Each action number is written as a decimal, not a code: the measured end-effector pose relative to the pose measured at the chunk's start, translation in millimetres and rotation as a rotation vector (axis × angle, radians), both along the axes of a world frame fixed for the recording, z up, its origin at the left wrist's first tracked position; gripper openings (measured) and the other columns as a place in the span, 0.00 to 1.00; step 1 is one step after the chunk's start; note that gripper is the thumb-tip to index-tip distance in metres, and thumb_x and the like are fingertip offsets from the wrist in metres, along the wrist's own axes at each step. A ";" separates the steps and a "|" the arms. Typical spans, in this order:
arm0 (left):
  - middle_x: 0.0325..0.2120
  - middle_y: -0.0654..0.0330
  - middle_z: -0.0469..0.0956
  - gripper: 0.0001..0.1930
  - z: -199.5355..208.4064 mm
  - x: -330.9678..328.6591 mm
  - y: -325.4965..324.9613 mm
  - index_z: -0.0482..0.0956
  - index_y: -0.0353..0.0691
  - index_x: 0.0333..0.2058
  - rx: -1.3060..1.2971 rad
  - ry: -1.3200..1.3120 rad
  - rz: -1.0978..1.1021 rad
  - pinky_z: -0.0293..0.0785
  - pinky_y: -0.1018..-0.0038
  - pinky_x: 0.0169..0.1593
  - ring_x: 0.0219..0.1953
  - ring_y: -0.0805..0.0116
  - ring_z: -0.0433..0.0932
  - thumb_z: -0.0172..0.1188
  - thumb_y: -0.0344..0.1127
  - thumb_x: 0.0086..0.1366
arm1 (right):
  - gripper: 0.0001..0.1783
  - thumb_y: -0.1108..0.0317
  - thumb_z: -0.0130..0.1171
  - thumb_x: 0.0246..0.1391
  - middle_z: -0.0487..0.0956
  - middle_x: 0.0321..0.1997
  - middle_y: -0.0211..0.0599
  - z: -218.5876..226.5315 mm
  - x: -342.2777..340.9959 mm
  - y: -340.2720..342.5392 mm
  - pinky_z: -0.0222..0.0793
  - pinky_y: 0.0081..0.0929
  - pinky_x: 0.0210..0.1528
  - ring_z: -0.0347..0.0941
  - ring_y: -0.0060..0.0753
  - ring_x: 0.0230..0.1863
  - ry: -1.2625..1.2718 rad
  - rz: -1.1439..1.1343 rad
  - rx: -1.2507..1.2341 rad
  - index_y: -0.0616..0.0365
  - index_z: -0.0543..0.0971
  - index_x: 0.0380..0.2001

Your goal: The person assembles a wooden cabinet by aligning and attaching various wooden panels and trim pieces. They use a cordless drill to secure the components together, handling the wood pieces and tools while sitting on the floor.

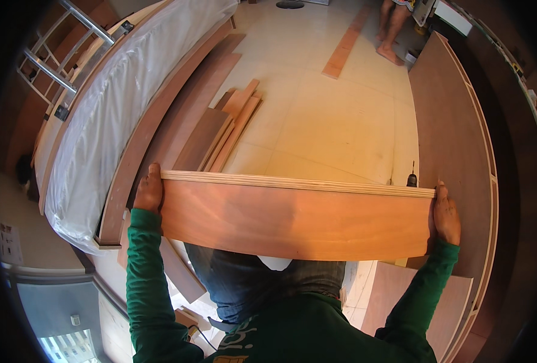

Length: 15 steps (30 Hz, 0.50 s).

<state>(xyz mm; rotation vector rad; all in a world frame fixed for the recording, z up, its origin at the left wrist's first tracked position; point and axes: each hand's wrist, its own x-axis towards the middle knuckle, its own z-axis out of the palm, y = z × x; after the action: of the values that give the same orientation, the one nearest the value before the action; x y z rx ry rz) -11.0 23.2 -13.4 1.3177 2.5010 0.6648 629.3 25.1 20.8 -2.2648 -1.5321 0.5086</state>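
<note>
A long plywood board (292,218) stretches across in front of me, its layered edge facing up and away. My left hand (149,189) grips its left end, fingers wrapped on the short side. At the opposite end my right hand (446,215) clasps the board, thumb up near the top corner. Both green-sleeved arms reach forward around it. The board hides part of the floor and my lap. Just beyond its right end, the dark tip of a power drill (412,179) shows, the rest hidden.
A plastic-wrapped mattress (108,121) in a wooden frame lies left, near a metal ladder (68,54). Stacked wood planks (211,136) rest on the tiled floor (317,121). A tall wood panel (450,115) stands right. Another person's bare legs (391,36) are far off, beside a single plank (346,45).
</note>
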 end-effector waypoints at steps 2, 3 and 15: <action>0.52 0.30 0.70 0.29 6.2 -0.3 10.3 0.72 0.39 0.51 -0.101 -0.056 0.063 0.62 0.52 0.60 0.58 0.32 0.66 0.32 0.56 0.72 | 0.20 0.62 0.33 0.70 0.77 0.39 0.66 3.3 -1.8 2.7 0.68 0.51 0.42 0.72 0.69 0.38 -0.060 0.045 -0.007 0.67 0.71 0.46; 0.54 0.30 0.70 0.31 15.1 1.9 16.2 0.72 0.38 0.53 -0.156 -0.075 0.092 0.61 0.54 0.62 0.59 0.33 0.65 0.32 0.58 0.72 | 0.22 0.60 0.32 0.70 0.78 0.40 0.66 -2.3 1.6 4.5 0.68 0.51 0.44 0.72 0.70 0.40 -0.150 0.099 0.063 0.68 0.71 0.45; 0.59 0.37 0.69 0.41 -20.4 -70.4 147.6 0.69 0.26 0.59 -0.108 -0.231 -0.055 0.57 0.62 0.66 0.65 0.46 0.65 0.35 0.62 0.68 | 0.36 0.47 0.27 0.64 0.69 0.62 0.62 -5.0 13.9 121.7 0.54 0.45 0.68 0.64 0.59 0.65 -0.141 0.107 -0.121 0.64 0.75 0.54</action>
<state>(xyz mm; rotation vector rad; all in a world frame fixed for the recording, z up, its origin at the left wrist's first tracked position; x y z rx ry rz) -81.4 170.8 -33.8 1.1939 2.2748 0.6216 643.2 146.8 15.8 -2.3625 -1.7431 0.4928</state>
